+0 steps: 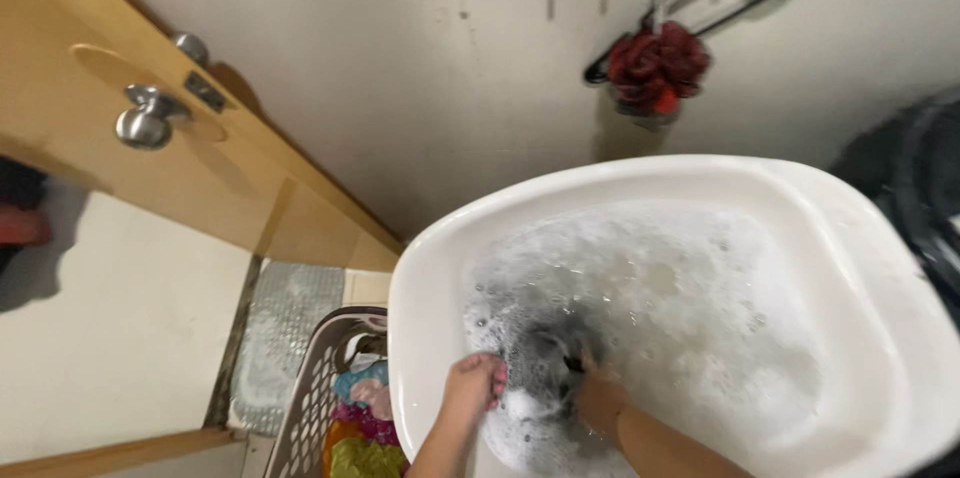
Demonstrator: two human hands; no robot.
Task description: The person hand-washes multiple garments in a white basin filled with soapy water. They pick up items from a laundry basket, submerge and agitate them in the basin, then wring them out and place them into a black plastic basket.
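Fingers of both my left hand [472,385] and right hand [600,400] clutch a dark garment [545,360] sunk in suds in the white basin [430,268]. It's likely limp, waterlogged, slippery; best gripped by bunched folds.

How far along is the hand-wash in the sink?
Done: sink holds foamy water. In hand: left hand and right hand work a dark garment in the suds. Left: coloured clothes lie in the laundry basket beside it; whether washed, can't tell.
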